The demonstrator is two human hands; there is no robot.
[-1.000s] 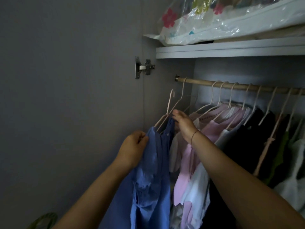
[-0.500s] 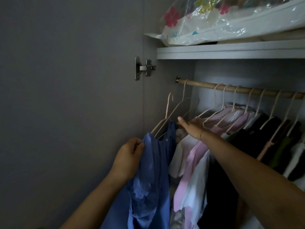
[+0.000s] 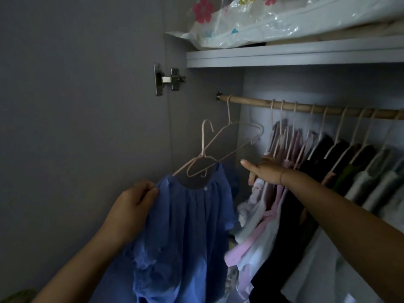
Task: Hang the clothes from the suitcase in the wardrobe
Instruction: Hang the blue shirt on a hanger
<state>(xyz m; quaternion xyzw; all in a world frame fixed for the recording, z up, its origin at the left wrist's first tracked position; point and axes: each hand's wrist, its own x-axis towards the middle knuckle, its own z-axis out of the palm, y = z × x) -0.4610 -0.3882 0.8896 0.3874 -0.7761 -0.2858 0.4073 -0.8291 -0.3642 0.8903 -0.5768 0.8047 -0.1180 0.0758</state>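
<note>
I count one wooden rod (image 3: pixel 306 107); ten hanger hooks (image 3: pixel 282 110) over it, the last cut by the edge; one more hanger (image 3: pixel 204 145) off it, inside one blue blouse (image 3: pixel 196 226); one door hinge (image 3: pixel 168 79); one shelf (image 3: pixel 284 55); one flowered plastic bag (image 3: pixel 262 20); two hands, my left hand (image 3: pixel 131 206) and right hand (image 3: pixel 264 171).

Crinkled blue cloth blouse (image 3: pixel 192 226), wooden rail (image 3: pixel 306 107), glossy plastic bag (image 3: pixel 273 16)

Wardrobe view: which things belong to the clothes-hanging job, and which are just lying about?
In the job: blue blouse, its hanger, rail, left hand gripping the blouse, right hand at the hung clothes.
Just there: plastic bag on the shelf, door hinge, empty hanger.
</note>
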